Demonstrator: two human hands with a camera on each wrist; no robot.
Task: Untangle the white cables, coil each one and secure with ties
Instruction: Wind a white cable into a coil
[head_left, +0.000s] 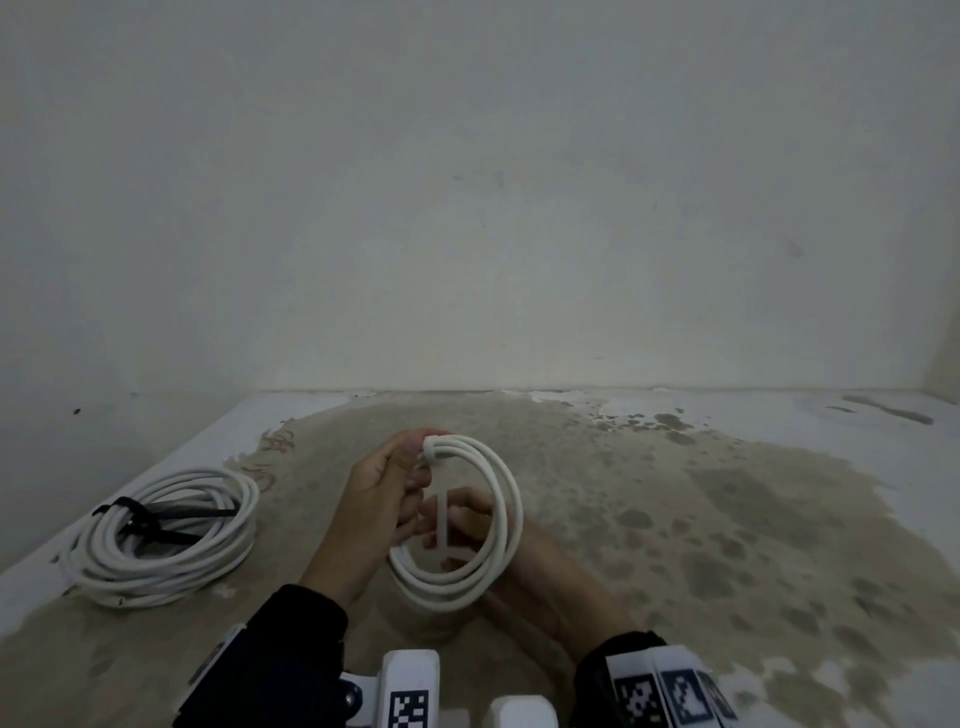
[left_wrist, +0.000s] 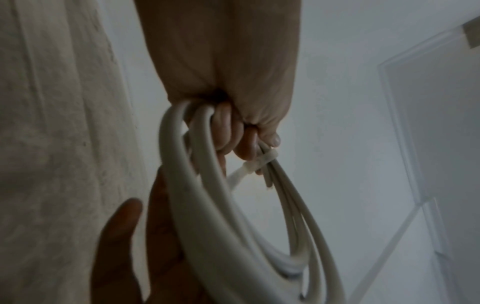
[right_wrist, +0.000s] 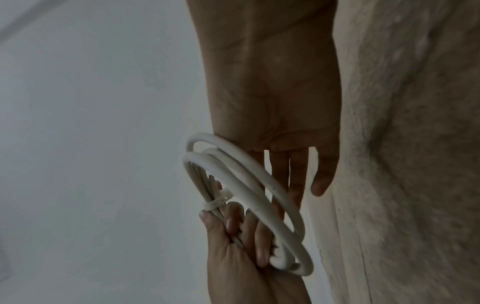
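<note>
My left hand (head_left: 384, 488) grips a small coil of white cable (head_left: 511, 499) at its upper left and holds it upright above the surface. A white tie (head_left: 432, 453) wraps the strands just beside my thumb, and its tail (head_left: 442, 525) hangs down across the loop. In the left wrist view my curled fingers (left_wrist: 228, 133) clamp the strands next to the tie (left_wrist: 265, 160). My right hand (head_left: 524, 577) lies open behind the coil's lower right. Its straight fingers (right_wrist: 296, 174) run along the cable (right_wrist: 246, 185) without holding it.
A larger white cable coil (head_left: 166, 535) bound with black ties (head_left: 150, 514) lies on the surface at the left, near its left edge. A pale wall (head_left: 467, 208) rises close behind. The worn beige surface (head_left: 727, 519) stretches out to the right.
</note>
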